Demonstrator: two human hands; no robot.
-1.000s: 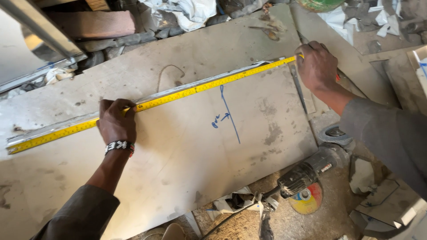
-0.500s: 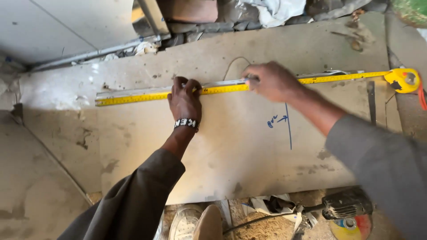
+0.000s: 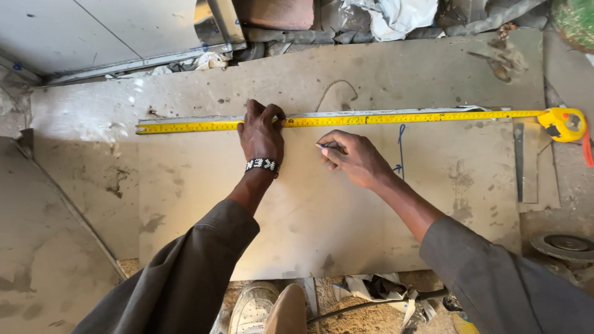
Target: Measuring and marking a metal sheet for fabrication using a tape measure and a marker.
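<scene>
A yellow tape measure blade lies stretched across a large beige stone slab, along a metal straightedge; its yellow case rests at the right end. My left hand, with a beaded bracelet at the wrist, presses fingertips down on the tape near its middle. My right hand holds a pen with its tip on the slab just below the tape. A blue drawn line and marks sit to the right of my right hand.
A grinder disc lies at the right edge. My shoe, a black cable and paper scraps are on the sandy floor below the slab. Rubble, a metal channel and white sheets lie beyond the far edge.
My right hand left the tape and came down to the slab below it, now holding the pen tip to the surface. My left hand stays pressed on the tape.
</scene>
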